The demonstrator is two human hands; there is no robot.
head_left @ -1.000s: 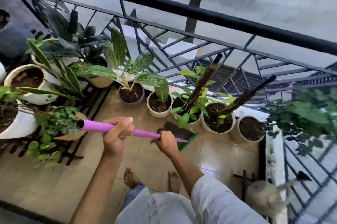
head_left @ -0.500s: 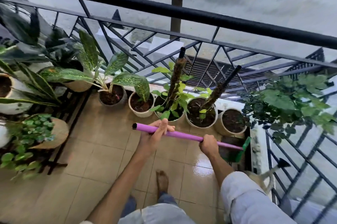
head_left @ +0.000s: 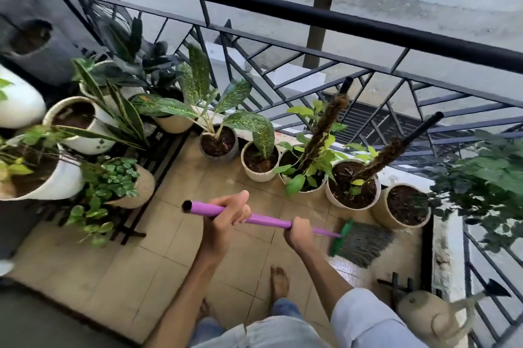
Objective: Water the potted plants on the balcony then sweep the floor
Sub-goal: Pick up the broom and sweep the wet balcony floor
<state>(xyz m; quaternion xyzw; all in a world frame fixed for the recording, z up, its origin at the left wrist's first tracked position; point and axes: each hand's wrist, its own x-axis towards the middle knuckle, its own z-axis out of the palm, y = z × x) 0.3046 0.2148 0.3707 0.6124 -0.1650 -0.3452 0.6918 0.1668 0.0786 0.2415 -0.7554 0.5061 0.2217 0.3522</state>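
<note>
Purple broom handle (head_left: pixel 256 217) sits gripped by two hands: left hand (head_left: pixel 226 216) near its open end, right hand (head_left: pixel 300 233) lower, fingers wrapped tight. One bristle head (head_left: pixel 363 243) rests on the tiled floor (head_left: pixel 169 257) at four o'clock, below five railing-side pots (head_left: pixel 352 187).

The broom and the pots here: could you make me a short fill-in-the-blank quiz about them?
1. Both hands, left hand and right hand, grip a broom handle coloured ____.
2. The bristles join a head coloured ____.
3. The bristles rest on the tiled ____.
4. The watering can stands to the person's ____.

Missing words: purple; green; floor; right.
</note>
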